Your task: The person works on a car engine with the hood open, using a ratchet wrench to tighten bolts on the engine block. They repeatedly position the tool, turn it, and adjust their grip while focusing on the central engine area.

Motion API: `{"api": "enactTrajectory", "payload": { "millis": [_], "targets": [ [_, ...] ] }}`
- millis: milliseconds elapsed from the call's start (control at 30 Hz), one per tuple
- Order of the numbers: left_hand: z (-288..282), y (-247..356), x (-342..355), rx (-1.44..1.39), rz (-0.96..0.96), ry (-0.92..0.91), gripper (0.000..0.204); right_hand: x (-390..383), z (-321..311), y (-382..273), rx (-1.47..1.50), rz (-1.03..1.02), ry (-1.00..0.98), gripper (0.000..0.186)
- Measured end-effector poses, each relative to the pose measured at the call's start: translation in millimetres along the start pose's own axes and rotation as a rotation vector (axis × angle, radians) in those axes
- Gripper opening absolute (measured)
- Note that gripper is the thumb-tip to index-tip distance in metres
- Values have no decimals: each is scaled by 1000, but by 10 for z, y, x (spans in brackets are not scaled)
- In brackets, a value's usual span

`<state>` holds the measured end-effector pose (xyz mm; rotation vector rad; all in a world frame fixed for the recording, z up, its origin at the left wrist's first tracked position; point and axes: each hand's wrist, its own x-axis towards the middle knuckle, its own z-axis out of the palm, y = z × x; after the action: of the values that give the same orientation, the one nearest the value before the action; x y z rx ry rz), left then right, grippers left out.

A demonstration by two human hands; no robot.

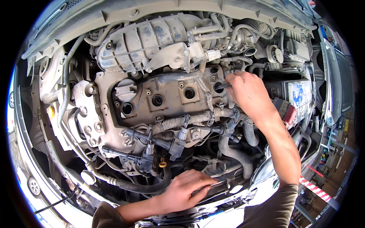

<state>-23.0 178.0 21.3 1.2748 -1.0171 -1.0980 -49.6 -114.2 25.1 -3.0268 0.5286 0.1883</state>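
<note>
My right hand (pixel 245 91) is at the rightmost spark plug hole (pixel 219 89) of the valve cover (pixel 173 81). Its fingers are closed on a dark, slim piece at the mouth of that hole, mostly hidden by the hand. Low in the picture, my left hand (pixel 188 192) rests at the front of the engine bay, fingers loosely stretched to the right, with nothing visible in them. Between the hands lie unseated ignition coils: one (pixel 173 148) at mid-left, another (pixel 142 160) lower left, and a third (pixel 228 129) below the right hole.
A ribbed intake manifold (pixel 144 40) spans the back. The grey oil filler cap (pixel 126 89) sits left of the open plug holes. A corrugated wiring conduit (pixel 178 123) crosses the front. The battery (pixel 298 95) stands at right, and a yellow dipstick handle (pixel 163 163) is near the front.
</note>
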Motion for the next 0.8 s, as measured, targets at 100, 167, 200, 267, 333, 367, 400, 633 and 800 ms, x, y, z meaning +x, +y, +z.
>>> {"api": "enactTrajectory", "payload": {
  "millis": [100,167,200,267,333,367,400,633,800],
  "targets": [
    [-43,49,29,8,55,70,19,-43,-115,-12,57,4,33,21],
    [-111,64,197,36,81,159,18,-55,-154,4,92,-40,56,23],
    [-136,37,302,60,96,209,20,-50,-127,18,85,-37,60,18],
    [-188,-59,630,149,143,294,25,-97,-130,19,21,10,44,18],
    [-212,-186,1050,208,123,342,30,-150,-81,67,-79,40,111,31],
    [-230,-283,1229,209,72,369,33,-100,-103,41,-100,93,100,33],
    [-232,-371,1394,234,70,406,36,-56,-152,-9,-125,153,91,35],
    [-80,-763,1994,406,56,483,27,-55,-186,-147,-164,333,-8,38],
    [-68,-748,2036,574,147,488,19,-254,-179,40,40,36,61,27]
  ]
}}
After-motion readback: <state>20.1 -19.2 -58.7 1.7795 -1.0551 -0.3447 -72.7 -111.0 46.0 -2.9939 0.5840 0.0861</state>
